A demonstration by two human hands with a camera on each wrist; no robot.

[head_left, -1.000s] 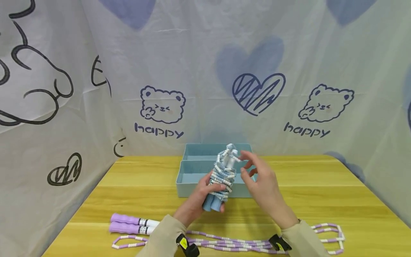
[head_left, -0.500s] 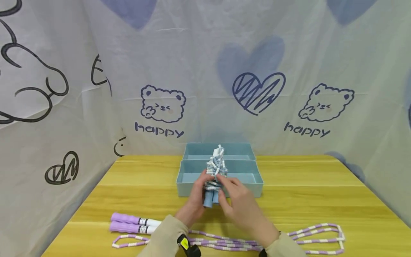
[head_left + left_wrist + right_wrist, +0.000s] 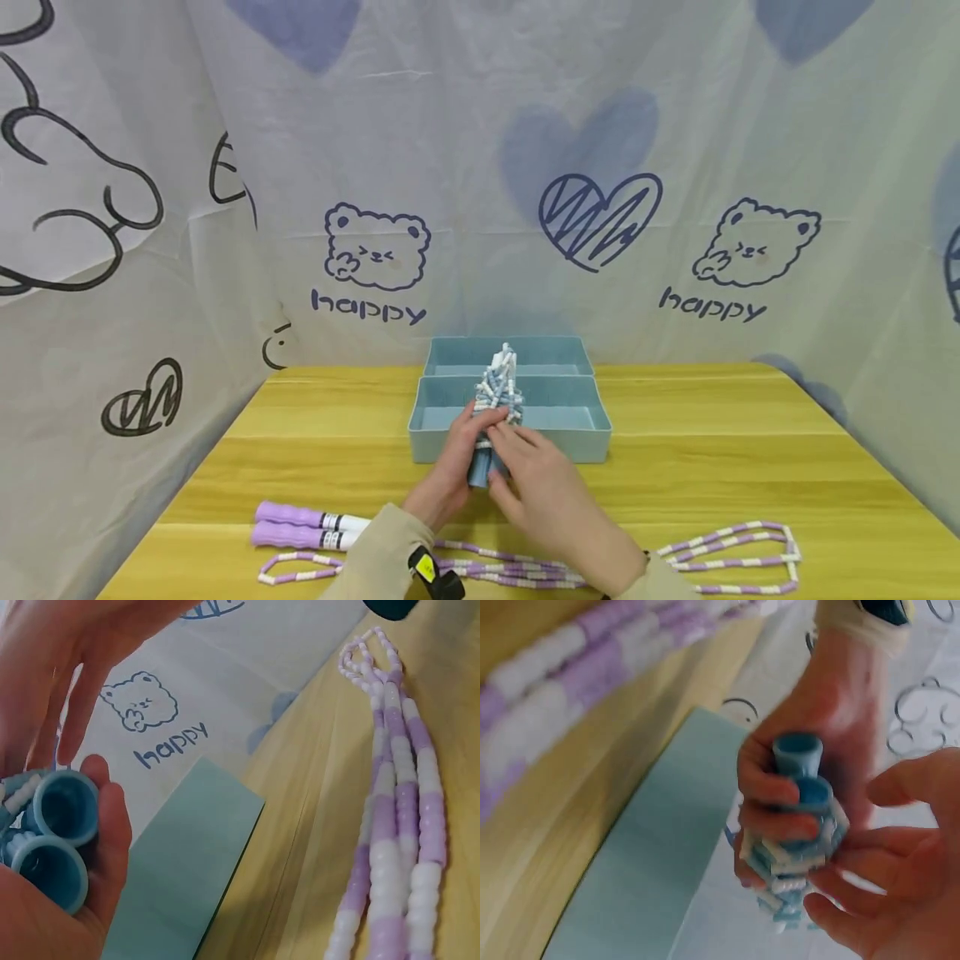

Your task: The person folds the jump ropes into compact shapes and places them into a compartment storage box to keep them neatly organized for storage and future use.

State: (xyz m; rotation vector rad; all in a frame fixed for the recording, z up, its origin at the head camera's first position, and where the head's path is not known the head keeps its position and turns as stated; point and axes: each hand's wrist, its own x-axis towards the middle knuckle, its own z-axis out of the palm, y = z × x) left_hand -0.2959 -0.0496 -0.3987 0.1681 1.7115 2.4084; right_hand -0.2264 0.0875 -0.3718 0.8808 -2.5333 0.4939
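On the counter [image 3: 720,475], in front of the box [image 3: 577,448] and to its left, lie two purple handles [image 3: 288,535]; their purple rope [image 3: 385,825] runs past the box's right side, unwound. Before the middle of the box, the left hand [image 3: 447,462] is clamped round the blue rope [image 3: 498,390], coiled about its own handles; that winding looks nearly done, and whether the end is tucked cannot be told. The right hand [image 3: 551,492] has loose fingers against the coils, thumb standing off. The purple rope's winding appears not yet begun.
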